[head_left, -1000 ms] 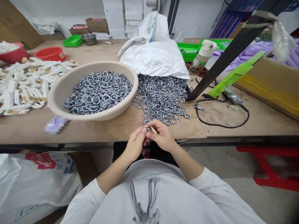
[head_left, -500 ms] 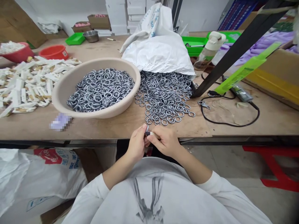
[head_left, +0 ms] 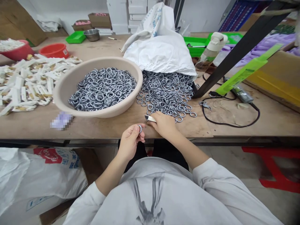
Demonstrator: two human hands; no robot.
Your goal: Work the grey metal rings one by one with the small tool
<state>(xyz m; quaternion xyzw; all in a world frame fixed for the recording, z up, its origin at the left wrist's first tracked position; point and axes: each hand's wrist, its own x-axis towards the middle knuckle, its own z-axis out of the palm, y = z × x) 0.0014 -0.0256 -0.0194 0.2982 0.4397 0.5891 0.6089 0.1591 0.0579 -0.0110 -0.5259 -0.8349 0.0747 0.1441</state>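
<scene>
Wooden tabletop spans the view. Far left of the grip: 2 red bowls and 1 heap of white pieces, too many to count. Nearer, beyond and left of the left hand: 1 beige basin of grey rings, uncountable. Left grip: thumb and fingers pinch 1 single ring. Right hand, beside it and slightly farther out: closed on 1 white-handled tool, dark tip leftward, apart from the pinched ring. Beyond the right grip: 1 loose ring pile, uncounted, at the mouth of 1 white sack. Farther right: 1 bottle, 1 dark post, 1 green strip.
</scene>
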